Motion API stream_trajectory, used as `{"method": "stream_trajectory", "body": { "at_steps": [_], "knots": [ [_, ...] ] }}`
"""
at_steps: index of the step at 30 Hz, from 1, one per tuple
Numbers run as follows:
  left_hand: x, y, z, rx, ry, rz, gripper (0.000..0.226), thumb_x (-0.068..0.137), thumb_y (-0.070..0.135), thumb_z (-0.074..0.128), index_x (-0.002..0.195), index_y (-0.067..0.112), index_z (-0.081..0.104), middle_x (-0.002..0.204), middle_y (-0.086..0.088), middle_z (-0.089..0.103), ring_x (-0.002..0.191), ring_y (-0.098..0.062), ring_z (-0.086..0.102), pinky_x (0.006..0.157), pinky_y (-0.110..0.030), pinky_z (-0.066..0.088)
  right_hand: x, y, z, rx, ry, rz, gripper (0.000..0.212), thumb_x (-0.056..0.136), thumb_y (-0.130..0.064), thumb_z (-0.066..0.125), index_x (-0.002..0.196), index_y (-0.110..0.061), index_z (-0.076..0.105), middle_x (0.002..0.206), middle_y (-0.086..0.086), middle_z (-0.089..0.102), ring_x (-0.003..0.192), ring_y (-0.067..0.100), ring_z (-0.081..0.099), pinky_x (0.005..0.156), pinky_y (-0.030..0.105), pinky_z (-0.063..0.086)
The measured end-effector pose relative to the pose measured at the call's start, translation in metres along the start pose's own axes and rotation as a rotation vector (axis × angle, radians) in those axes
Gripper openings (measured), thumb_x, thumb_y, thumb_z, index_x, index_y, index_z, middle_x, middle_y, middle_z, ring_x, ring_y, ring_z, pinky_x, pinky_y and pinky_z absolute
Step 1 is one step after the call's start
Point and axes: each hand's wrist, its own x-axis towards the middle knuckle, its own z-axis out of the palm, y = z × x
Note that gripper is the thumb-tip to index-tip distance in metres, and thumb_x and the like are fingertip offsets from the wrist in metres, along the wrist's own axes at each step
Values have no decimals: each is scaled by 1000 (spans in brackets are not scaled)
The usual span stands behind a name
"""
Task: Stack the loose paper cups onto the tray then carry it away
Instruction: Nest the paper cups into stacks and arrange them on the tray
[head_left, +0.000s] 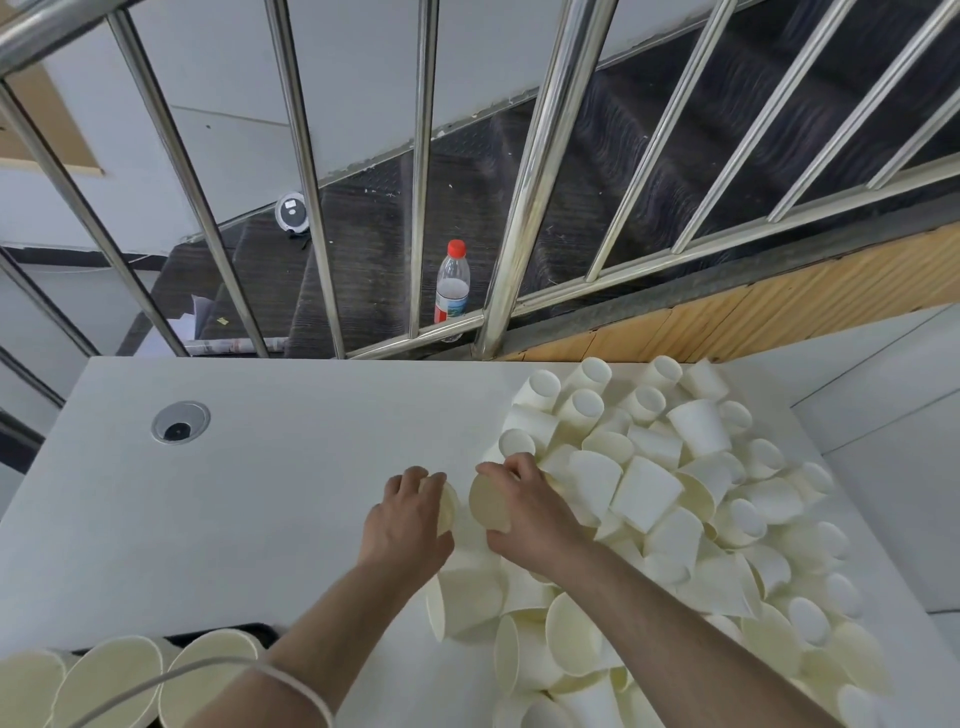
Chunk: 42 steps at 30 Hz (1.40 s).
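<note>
— Where were the hands?

— Both were over the white table (260, 467), near its middle and just at the left edge of the big heap of loose paper cups (675, 493). The left hand (408, 525) had its fingers curled round one cup (448, 506), which showed only as a sliver past the knuckles. The right hand (524, 512) gripped a second cup (488, 503) lying on its side, its open mouth turned toward the left hand. The two cups were just beside each other, with a narrow gap between them.

— And the rest of the cups?

— They lay piled on the right half of the table, tipped every way, running from the far edge down under the right forearm. A few more cups (119, 680) stood side by side at the near left corner, mouths up; I could not tell what they rested on.

— Anything else?

— A round cable port (180, 422) was set in the table at the left. Beyond the far edge stood a steel railing (322, 208), with a red-capped plastic bottle (452, 283) behind it above dark stairs (374, 234).
</note>
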Motion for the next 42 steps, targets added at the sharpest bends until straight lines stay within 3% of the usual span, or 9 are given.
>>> {"method": "stream_trajectory", "body": {
  "at_steps": [9, 21, 34, 42],
  "knots": [
    [-40, 3, -26, -51, 153, 30, 67, 83, 27, 61, 143, 24, 31, 142, 4, 33, 130, -20, 34, 85, -30, 49, -30, -25, -9, 72, 122, -77, 77, 80, -19, 68, 146, -31, 32, 138, -4, 26, 125, 19, 42, 91, 30, 49],
    [-166, 8, -29, -6, 185, -26, 67, 83, 26, 58, 143, 24, 29, 145, 5, 29, 132, -20, 30, 83, -31, 46, -120, -57, 12, 99, 156, -225, 75, 79, -15, 65, 146, -27, 34, 140, -3, 25, 128, 17, 39, 92, 30, 49],
    [-244, -45, -56, 28, 236, -116, 71, 85, 33, 56, 147, 25, 24, 147, 7, 27, 133, -18, 30, 86, -30, 47, -152, -136, 33, 79, 40, -338, 74, 81, -23, 66, 147, -29, 32, 137, -4, 27, 126, 18, 41, 97, 31, 45],
    [-268, -125, -86, -15, 174, -214, 71, 81, 31, 63, 144, 27, 31, 141, 6, 35, 126, -18, 38, 83, -30, 48, -139, -208, 59, 20, -138, -358, 77, 80, -33, 67, 147, -35, 28, 133, -9, 26, 113, 14, 48, 88, 24, 42]
  ]
}}
